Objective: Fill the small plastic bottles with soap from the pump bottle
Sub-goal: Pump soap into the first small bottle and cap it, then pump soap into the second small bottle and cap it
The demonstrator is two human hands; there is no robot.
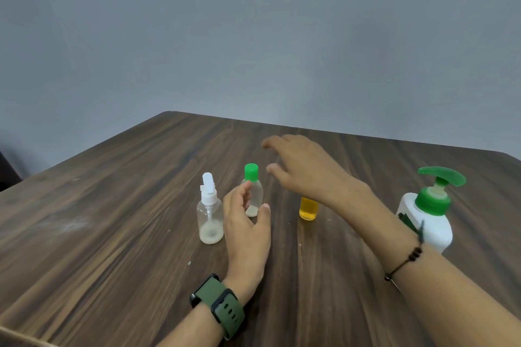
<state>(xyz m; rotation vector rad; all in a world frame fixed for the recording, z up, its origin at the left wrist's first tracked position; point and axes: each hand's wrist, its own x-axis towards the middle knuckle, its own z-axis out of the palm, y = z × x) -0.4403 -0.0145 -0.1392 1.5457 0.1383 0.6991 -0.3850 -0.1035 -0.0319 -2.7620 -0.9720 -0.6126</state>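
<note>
Four containers stand upright on a dark wood-grain table [112, 205], which fills the lower half of the frame. Largest is the white pump bottle [425, 222] at the right edge, with a green collar and green pump head; its contents cannot be seen. Left of centre stands a clear spray bottle [210, 211] with a white nozzle and a thin pale layer at its bottom. Just right of it is a clear oval bottle [253, 191] with a green cap, holding a little pale liquid. Smallest is a yellow-filled bottle [308, 209], its top hidden beneath the right wrist. The left hand [245, 222], a green-strapped watch [218, 306] on its wrist, is open, fingers and thumb loosely cupped either side of the green-capped bottle without gripping it. The right hand [304, 169], blurred, hovers open above the table, holding nothing.
</note>
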